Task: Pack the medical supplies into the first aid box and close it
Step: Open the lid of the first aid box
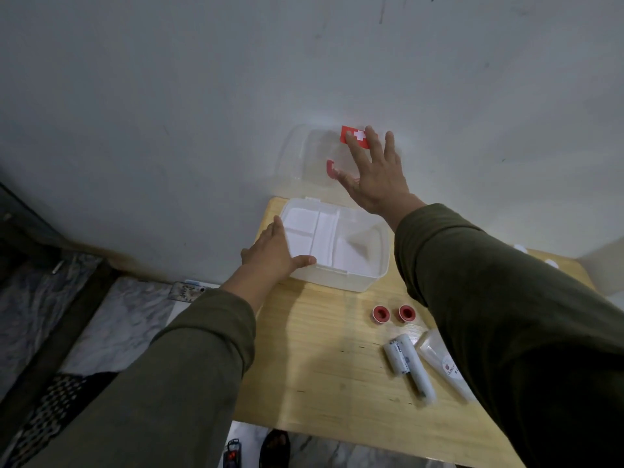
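Head view: my left hand lies flat on the near-left corner of the box, fingers together along its left wall, thumb out across the front rim, gripping nothing. Box sits open at the far-left of the table, a white tray with dividers inside, just beyond my left fingertips. My right hand is raised over the clear lid, which stands up behind the box against the wall. Right fingers spread wide; cannot tell whether the palm touches the lid. Red cross sticker is under my right index and middle fingertips, red latch just left of my right thumb. Supplies lie on the table, outside the box, near my right forearm: two red tape rolls side by side, closer to me two white tubes touching lengthwise, then a clear bottle partly hidden under my right sleeve. Two small white things at the far-right table edge, too small to identify.
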Tool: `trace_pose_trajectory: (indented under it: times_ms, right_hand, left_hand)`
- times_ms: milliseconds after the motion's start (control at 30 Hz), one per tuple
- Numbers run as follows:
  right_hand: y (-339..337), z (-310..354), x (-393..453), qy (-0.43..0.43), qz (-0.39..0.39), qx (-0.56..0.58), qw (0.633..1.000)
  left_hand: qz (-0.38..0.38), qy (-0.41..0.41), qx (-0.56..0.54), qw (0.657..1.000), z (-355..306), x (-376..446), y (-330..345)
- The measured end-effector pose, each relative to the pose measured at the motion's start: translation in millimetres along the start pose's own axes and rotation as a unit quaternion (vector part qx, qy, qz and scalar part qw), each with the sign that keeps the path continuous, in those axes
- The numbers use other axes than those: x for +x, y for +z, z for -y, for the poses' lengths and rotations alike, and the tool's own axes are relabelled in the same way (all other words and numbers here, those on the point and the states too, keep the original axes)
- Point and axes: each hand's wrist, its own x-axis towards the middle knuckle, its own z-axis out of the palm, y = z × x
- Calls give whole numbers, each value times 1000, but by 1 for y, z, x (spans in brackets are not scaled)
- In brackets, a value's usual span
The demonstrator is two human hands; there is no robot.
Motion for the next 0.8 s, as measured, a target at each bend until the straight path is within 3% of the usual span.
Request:
trace_pose_trajectory:
  times_ms: [467,800]
  right_hand:
    - [-1,-11,0,-17,19,-2,1000]
    - [-13,-14,-31,11,-38,27,999]
  left_hand:
    - [-18,0,-9,1000,0,-2,5]
    - [-48,35,32,998,-21,-13,-1]
